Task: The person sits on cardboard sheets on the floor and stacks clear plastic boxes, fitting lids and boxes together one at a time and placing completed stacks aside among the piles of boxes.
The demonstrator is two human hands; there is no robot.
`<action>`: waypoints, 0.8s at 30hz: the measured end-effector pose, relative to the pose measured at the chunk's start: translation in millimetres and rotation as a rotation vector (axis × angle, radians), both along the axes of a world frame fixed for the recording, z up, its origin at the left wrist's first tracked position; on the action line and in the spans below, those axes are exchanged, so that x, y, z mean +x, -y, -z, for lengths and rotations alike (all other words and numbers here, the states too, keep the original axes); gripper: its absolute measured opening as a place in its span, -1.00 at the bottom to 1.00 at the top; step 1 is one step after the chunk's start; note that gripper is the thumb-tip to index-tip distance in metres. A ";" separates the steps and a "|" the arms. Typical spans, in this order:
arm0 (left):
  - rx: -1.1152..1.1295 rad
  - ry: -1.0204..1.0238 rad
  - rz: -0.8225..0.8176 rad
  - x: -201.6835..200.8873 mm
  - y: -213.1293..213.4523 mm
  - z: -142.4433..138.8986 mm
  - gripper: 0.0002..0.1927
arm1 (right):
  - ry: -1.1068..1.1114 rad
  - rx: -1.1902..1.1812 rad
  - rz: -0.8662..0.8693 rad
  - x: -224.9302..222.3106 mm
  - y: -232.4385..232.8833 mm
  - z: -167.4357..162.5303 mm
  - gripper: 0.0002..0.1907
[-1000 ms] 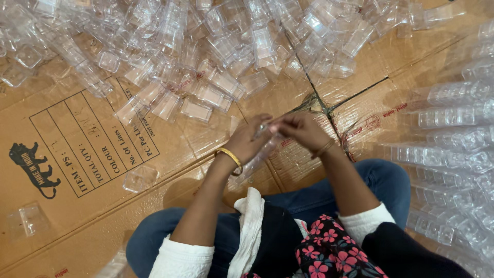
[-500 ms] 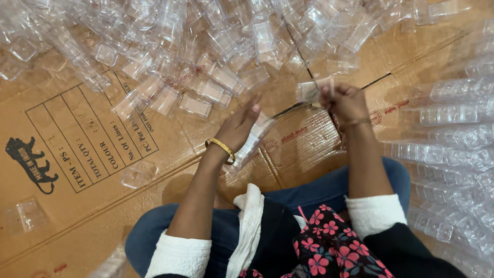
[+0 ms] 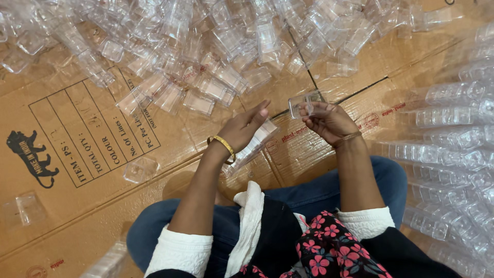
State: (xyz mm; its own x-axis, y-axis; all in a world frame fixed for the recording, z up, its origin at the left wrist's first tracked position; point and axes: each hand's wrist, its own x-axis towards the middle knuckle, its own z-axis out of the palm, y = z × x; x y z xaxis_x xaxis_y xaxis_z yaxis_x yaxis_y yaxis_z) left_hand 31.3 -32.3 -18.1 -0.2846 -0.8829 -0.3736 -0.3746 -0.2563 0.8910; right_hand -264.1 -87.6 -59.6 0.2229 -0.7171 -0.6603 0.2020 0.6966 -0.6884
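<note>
I sit on flattened cardboard (image 3: 77,154) with my legs folded. My left hand (image 3: 246,127), a gold bangle on its wrist, holds a short stack of nested clear plastic pieces (image 3: 253,146) that slants down under the palm. My right hand (image 3: 327,121) pinches a single clear plastic piece (image 3: 300,105) at its fingertips, a little apart from the stack. Just beyond both hands lies a big loose heap of clear plastic pieces (image 3: 206,46).
Long nested rows of clear pieces (image 3: 453,149) lie side by side along the right. Single stray pieces lie at the left (image 3: 140,169) and far left (image 3: 28,207). A seam (image 3: 329,100) runs between cardboard sheets near my right hand.
My right hand left the stack, reached out to the heap and came back toward the middle with one clear piece. My left hand kept the stack and barely moved.
</note>
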 end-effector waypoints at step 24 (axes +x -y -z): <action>0.080 -0.227 0.177 -0.9 0.2 5.1 -0.15 | 0.174 -0.272 -0.031 0.5 5.6 -18.9 -0.80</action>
State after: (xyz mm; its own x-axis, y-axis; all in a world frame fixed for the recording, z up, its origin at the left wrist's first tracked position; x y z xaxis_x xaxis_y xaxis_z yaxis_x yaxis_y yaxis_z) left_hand 30.4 -32.6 -23.2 -0.5160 -0.7822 -0.3492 -0.2133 -0.2775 0.9368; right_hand -263.5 -93.2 -40.8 0.3398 -0.8532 -0.3958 0.3148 0.4997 -0.8069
